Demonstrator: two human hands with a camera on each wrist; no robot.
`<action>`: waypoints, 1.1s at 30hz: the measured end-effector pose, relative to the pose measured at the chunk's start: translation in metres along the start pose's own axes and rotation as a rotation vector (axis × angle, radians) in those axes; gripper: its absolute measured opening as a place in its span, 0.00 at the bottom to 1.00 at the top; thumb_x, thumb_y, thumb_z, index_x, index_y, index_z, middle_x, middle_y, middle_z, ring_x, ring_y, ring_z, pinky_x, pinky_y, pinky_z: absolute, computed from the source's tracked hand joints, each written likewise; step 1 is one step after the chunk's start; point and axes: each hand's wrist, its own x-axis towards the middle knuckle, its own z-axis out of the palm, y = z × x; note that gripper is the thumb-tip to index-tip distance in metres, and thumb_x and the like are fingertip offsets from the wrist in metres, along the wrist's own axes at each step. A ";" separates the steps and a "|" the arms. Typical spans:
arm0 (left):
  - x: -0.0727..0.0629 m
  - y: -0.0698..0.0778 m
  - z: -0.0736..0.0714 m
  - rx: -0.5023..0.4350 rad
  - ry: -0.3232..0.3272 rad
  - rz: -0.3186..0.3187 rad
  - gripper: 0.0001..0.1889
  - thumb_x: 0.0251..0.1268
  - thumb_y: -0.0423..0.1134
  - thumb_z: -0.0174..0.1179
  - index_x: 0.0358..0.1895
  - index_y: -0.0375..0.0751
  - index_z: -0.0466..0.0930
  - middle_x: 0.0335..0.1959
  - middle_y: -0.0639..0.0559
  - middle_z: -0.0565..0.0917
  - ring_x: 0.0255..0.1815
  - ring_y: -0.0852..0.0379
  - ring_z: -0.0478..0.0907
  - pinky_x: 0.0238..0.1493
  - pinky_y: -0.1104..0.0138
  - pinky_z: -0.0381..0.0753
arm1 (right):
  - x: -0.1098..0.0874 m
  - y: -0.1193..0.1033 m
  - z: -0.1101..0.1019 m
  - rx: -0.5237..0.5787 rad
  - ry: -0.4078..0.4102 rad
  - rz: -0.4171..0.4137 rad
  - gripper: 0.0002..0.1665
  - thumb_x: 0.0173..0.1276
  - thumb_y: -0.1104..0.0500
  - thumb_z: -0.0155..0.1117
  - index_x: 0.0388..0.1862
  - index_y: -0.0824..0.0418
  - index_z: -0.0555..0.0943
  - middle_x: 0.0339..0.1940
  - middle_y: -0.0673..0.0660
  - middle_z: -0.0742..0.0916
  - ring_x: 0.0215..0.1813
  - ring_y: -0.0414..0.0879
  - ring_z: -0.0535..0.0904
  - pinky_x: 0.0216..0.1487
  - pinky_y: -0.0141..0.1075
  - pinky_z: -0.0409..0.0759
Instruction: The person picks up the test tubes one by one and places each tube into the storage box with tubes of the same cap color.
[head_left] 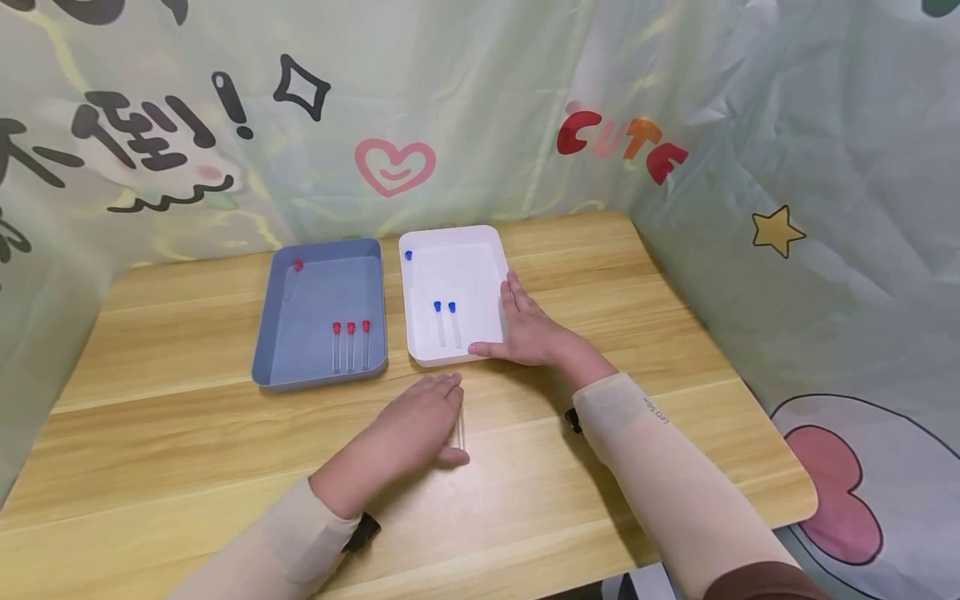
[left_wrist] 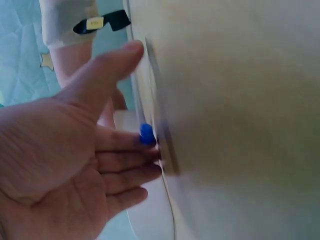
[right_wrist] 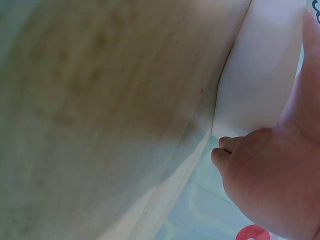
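Observation:
My left hand point(head_left: 420, 421) is over a clear tube point(head_left: 462, 432) lying on the table, its fingers extended by the far end and its thumb by the near end. The left wrist view shows that tube's blue cap point(left_wrist: 146, 134) at the index fingertip. At the near right corner of the white tray point(head_left: 480, 242), my right hand point(head_left: 536, 333) rests with straight fingers along the side wall and the thumb on the near rim. Three blue-capped tubes lie in this tray, two of them side by side point(head_left: 440, 327).
Left of the white tray stands a blue-grey tray point(head_left: 322, 383) with several red-capped tubes, three in a row point(head_left: 351, 346) at its near right and one point(head_left: 298, 265) at the far left. A printed curtain point(head_left: 480, 100) hangs behind the wooden table point(head_left: 187, 467).

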 end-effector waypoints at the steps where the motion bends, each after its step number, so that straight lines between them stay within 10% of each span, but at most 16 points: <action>1: 0.000 -0.002 -0.001 -0.015 -0.003 0.000 0.52 0.64 0.62 0.76 0.78 0.25 0.70 0.84 0.34 0.69 0.88 0.40 0.64 0.91 0.52 0.58 | 0.000 0.000 0.000 -0.002 0.000 -0.001 0.84 0.66 0.15 0.60 0.89 0.66 0.27 0.91 0.61 0.27 0.95 0.58 0.31 0.93 0.55 0.49; 20: -0.015 -0.032 -0.029 -0.158 0.119 0.025 0.51 0.64 0.63 0.76 0.79 0.29 0.69 0.77 0.35 0.77 0.79 0.38 0.75 0.82 0.47 0.74 | -0.001 -0.001 -0.002 0.012 0.004 -0.010 0.83 0.67 0.17 0.62 0.89 0.67 0.28 0.91 0.60 0.27 0.95 0.57 0.30 0.93 0.55 0.49; 33: -0.013 -0.053 -0.054 -0.242 0.148 -0.071 0.53 0.66 0.66 0.72 0.84 0.35 0.63 0.83 0.38 0.70 0.84 0.38 0.68 0.83 0.43 0.72 | 0.000 -0.001 0.000 -0.010 0.005 -0.017 0.84 0.67 0.17 0.62 0.89 0.69 0.29 0.91 0.63 0.28 0.94 0.60 0.31 0.93 0.55 0.49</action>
